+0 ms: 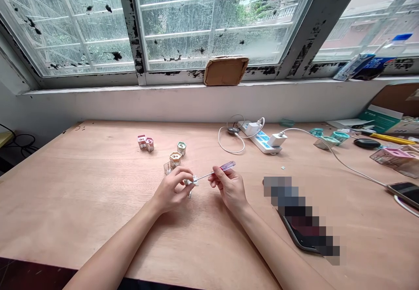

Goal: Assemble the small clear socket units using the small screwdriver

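Windows (196, 24) with flaking black paint run across the top of my feed, and a square of cardboard (225, 69) rests against the glass at the sill. Below them, a wooden desk (81, 194) fills most of the frame. Toward its far edge I can see a white power strip (262, 141) with a charger (277, 139) plugged in, its white cable running to a phone (404, 193) at the right edge. A second phone (296, 235), partly pixelated, lies nearer the front, right of the hands. In the far right corner sit a clear-and-pink plug housing (393, 157), teal plug parts (327, 141) and a yellow-handled tool (389, 138).

Near the middle of the desk, small plug adapters (175, 159) stand in a loose group, pink, green and tan, with a see-through housing (167, 168) just beyond the left hand.

The left hand (172, 189) is curled, its fingertips pinching a small white plug body (190, 182) above the desk. The right hand (229, 187) grips a slim screwdriver (225, 166) like a pen, its purple translucent handle up and its steel shaft slanting left, the tip meeting the plug body.
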The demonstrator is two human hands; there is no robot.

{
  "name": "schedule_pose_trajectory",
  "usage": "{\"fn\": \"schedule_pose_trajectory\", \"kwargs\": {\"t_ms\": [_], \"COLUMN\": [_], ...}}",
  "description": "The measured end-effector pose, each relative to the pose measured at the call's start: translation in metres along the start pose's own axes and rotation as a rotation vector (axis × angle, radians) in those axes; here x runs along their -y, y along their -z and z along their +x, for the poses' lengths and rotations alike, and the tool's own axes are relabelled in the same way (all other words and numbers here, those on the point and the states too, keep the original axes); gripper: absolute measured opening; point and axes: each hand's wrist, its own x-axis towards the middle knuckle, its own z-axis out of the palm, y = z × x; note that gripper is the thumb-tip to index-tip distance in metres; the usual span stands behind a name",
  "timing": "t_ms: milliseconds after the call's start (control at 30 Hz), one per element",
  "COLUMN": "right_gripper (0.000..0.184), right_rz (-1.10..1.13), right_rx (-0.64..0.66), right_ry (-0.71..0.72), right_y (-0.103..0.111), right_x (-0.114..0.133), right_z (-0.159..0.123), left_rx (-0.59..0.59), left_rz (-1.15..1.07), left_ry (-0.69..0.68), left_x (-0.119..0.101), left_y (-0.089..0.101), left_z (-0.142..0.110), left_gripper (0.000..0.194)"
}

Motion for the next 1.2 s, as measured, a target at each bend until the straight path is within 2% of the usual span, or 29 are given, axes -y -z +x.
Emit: {"fn": "schedule_pose_trajectory", "kwargs": {"t_ms": [467,967,1200], "right_gripper": [0.047,0.045,0.039], "right_rz": [-0.01,-0.025,0.05], "right_rx": [0.001,0.013,-0.007], "right_ry": [0.004,0.005,-0.007], "right_y": [0.0002,0.0,0.0006], "right_x": [-0.0006,0.0019,0.0014], "right_z": [0.0007,0.0002,-0.0007], "left_rx": [-0.018,-0.085,-0.1], "left_rz": [0.05,-0.059,-0.027], "left_ry": [-0.028,-0.001,-0.005], "left_x": [0.0017,0.0032,0.006], "left_y": [0.0002,-0.0012,-0.0011], "left_z": [-0.0004,-0.0023,-0.0025], "left_gripper": [0.007,0.011,0.01]}}
